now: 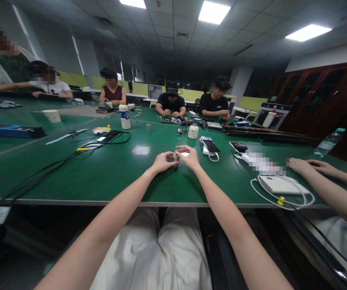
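Note:
A small metal cylinder (176,158) stands on the green table (107,181), between my two hands. My left hand (163,162) has its thumb and fingers closed round the cylinder's left side. At the upper right of it is my right hand (189,156), its fingers bent over the cylinder's top and its thumb out of sight. Whether the right fingers grip anything is too small to tell. Beyond the hands is a white patterned jar (193,131), with a phone (211,146) to its right. Another small grey cylinder (148,127) stands farther back on the left.
Black cables (55,161) cross the table at left. A bottle (125,117) and a paper cup (52,116) stand farther back. At right lie a white power bank (282,185) with a looped cable and a person's hands (306,166). Several people sit across the table.

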A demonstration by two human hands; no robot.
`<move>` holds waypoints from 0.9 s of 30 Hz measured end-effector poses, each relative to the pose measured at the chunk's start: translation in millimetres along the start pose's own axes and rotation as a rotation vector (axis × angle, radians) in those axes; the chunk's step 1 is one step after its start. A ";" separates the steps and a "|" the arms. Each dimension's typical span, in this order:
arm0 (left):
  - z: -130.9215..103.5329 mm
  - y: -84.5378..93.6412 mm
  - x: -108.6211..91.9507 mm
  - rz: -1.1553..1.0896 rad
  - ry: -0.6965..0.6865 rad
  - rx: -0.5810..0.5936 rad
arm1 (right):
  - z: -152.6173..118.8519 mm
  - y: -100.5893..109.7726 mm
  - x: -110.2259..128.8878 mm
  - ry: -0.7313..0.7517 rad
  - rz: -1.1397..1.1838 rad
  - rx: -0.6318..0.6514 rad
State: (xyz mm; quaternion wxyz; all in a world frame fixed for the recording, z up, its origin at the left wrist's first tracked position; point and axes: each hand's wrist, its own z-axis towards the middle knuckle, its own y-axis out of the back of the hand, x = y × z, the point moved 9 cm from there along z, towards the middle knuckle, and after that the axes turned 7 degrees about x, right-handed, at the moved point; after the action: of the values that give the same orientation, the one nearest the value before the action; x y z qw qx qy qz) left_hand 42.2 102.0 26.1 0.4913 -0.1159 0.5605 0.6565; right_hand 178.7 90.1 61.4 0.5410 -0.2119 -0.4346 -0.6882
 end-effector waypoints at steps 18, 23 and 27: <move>-1.0 6.3 2.9 0.070 0.038 -0.051 | -9.8 12.6 -51.2 -0.206 0.031 0.350; -0.5 6.0 5.7 0.078 0.049 -0.048 | -9.4 11.9 -47.8 -0.183 0.004 0.284; -0.6 4.8 5.8 0.062 0.046 -0.024 | -1.7 14.4 -28.4 -0.084 0.020 0.119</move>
State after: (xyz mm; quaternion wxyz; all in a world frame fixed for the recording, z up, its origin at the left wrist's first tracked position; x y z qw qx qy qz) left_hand 35.4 105.0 24.9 0.4563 -0.1192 0.5670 0.6753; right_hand 201.6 104.0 44.1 0.5409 -0.2125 -0.4950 -0.6459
